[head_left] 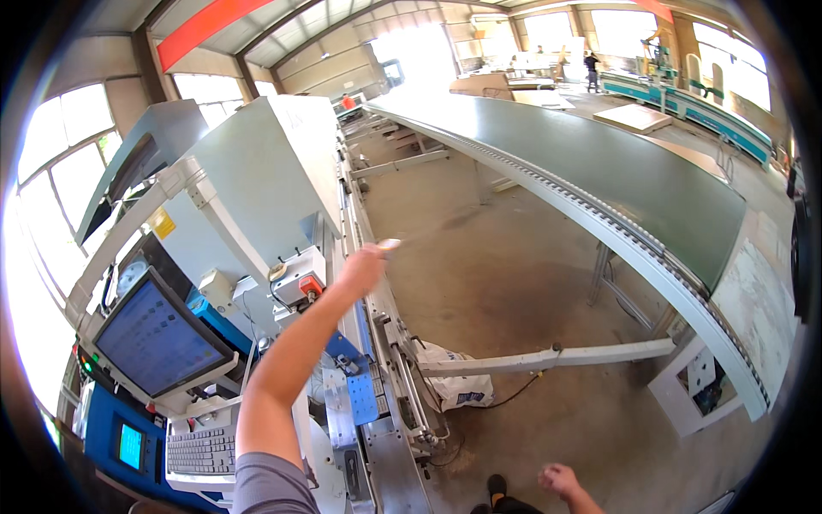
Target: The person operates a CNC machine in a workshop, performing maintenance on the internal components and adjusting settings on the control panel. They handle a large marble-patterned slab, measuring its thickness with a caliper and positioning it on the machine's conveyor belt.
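My left arm reaches forward over the long machine rail (358,338). At its end, my left hand (361,271) is closed, with a small pale piece (390,246) sticking out past the fingers; its kind is too small to make out. Below and left of that hand is a white control box (300,265) with a red knob (310,287). My right hand (558,480) hangs low over the floor, beside my dark shoe (497,486). Its fingers are curled in, and nothing shows in them.
To the left stand a monitor (163,334), a keyboard (201,450) and a blue cabinet (120,445). A long green-topped conveyor (599,163) runs along the right. A white crossbar (548,358) spans the floor, near a white sack (458,377). Far off stands a person (592,71).
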Demonstrator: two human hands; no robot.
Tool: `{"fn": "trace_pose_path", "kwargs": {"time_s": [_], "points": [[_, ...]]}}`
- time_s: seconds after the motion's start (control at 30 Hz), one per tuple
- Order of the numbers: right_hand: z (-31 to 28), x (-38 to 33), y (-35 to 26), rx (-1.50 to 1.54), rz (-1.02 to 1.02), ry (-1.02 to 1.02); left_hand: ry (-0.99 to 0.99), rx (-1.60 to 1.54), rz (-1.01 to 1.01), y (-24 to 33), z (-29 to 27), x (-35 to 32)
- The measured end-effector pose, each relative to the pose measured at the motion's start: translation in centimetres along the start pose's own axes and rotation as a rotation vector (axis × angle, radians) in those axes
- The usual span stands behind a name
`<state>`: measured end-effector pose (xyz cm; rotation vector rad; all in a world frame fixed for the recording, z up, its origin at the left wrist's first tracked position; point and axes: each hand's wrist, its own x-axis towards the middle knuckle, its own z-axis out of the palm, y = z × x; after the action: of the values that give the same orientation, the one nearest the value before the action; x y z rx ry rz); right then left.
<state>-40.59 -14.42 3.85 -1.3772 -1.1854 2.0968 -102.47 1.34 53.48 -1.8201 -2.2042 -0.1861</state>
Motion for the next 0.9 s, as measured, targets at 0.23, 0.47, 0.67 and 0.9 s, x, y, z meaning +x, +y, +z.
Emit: {"fn": "trace_pose_path", "kwargs": {"time_s": [0.23,0.47,0.67,0.9], "points": [[5.4,-14.3,-23.2,0.569,-0.363,-0.317,-0.109,-0.469,0.959,31.3,-0.8,-10.9],[-3.6,-19.0,-21.1,0.701,-0.491,-0.051,-0.446,-0.744,1.160,49.7,3.5,-20.8],[-16.9,-23.6,-17.2,0.941,-0.453,0.282,-0.568,-0.942,1.320,67.4,6.4,-21.4],[-33.0,-30.4,-18.1,0.760,-0.580,0.821,-0.636,-1.014,1.367,84.4,6.3,-15.4]]}}
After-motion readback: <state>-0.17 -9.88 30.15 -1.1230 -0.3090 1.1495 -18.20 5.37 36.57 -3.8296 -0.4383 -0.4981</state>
